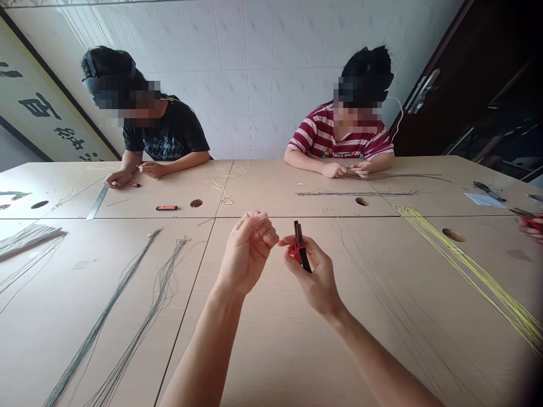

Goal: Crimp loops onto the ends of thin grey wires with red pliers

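Observation:
Above the middle of the wooden table [271,350], my left hand [248,249] is closed, its thumb and fingers pressed together; whatever it pinches is too small to make out. Close beside it on the right, my right hand [311,274] is wrapped round small red and black pliers [300,249], whose dark jaws point up. The fingertips of both hands nearly meet. To the left lie two bundles of grey-green cords [110,305]. Thin dark strands [373,277] stretch over the table to the right of my hands.
Yellow cords [462,260] lie at the right. Across the table sit a person in black [178,133] and a person in stripes [326,133], both handling small things. A red lighter [167,208] and a metal ruler [97,202] lie at the far left. Another hand [531,227] shows at the right edge.

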Available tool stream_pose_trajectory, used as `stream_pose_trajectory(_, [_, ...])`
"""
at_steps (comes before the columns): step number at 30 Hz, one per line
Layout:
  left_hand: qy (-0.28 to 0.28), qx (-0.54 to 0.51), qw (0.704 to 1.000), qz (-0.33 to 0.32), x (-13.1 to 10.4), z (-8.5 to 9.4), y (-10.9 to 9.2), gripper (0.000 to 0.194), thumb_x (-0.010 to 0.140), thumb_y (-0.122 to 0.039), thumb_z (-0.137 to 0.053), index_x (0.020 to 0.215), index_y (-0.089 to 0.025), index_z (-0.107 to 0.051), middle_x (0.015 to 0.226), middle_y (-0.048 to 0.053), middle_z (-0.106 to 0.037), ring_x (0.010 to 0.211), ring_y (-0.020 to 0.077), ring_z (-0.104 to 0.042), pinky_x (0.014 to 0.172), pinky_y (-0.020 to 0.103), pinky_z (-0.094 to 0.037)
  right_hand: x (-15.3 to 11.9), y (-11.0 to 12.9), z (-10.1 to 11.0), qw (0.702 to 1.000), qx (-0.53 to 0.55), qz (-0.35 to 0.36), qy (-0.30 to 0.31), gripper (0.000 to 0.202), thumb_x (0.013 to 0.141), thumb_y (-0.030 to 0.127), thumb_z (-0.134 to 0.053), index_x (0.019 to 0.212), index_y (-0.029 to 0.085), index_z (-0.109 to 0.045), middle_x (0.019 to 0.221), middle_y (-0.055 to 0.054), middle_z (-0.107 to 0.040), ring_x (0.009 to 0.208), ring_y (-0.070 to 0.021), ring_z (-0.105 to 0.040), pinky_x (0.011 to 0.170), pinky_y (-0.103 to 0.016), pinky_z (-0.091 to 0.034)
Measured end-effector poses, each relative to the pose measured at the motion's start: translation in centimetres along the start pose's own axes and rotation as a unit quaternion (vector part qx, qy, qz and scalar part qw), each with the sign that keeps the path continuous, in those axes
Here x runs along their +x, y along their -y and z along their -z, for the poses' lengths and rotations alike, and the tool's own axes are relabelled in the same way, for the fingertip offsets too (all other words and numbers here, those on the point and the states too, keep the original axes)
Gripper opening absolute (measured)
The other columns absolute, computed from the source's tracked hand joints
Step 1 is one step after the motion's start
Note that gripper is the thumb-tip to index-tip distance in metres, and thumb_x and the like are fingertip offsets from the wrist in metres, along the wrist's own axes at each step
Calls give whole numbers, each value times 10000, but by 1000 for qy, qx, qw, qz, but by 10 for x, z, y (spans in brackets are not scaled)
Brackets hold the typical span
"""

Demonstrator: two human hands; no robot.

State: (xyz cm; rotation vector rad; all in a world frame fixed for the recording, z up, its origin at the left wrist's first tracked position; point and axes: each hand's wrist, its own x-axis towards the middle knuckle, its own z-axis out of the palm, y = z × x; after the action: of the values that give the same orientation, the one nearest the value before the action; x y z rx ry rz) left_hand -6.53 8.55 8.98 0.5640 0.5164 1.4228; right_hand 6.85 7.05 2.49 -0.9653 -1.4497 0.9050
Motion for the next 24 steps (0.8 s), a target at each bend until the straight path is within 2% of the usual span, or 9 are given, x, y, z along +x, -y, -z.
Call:
stream_pose_trajectory(7, [-11, -96, 995, 19, 0, -4, -1, 298, 827, -85, -584, 605, -176, -408, 587, -68, -289, 505, 53, -356, 497, 190, -395, -6, 2, -10, 997, 52, -52, 34, 226, 828, 283, -652, 1047, 238, -614, 999, -41, -672, 861, -169, -594, 810, -345, -521])
stream_pose_trajectory(15, [-9, -118, 993, 19, -1, -5, -1, 303, 863, -83, -529, 604, -172, -400, 586, -65, -278, 503, 54, -345, 493, 186, -404, -5, 6, -13, 988, 126, -86, 36, 229, 835, 354, -693, 1025, 247, -625, 909, -2, -649, 889, -145, -594, 819, -286, -501])
stream_pose_trajectory(21, [-6, -114, 993, 20, -1, -4, -2, 307, 868, -86, -526, 605, -175, -394, 585, -66, -267, 502, 55, -340, 503, 192, -409, -4, 8, -12, 989, 123, -83, 23, 189, 847, 347, -685, 1006, 256, -640, 842, 23, -621, 791, -111, -567, 746, -242, -493])
stream_pose_trajectory(24, [-5, -116, 993, 12, -1, -2, -5, 303, 856, -81, -533, 608, -176, -388, 586, -67, -274, 505, 52, -345, 503, 187, -404, -1, 9, -9, 991, 112, -72, 15, 186, 846, 330, -687, 1012, 259, -642, 844, 26, -624, 807, -108, -575, 762, -236, -494])
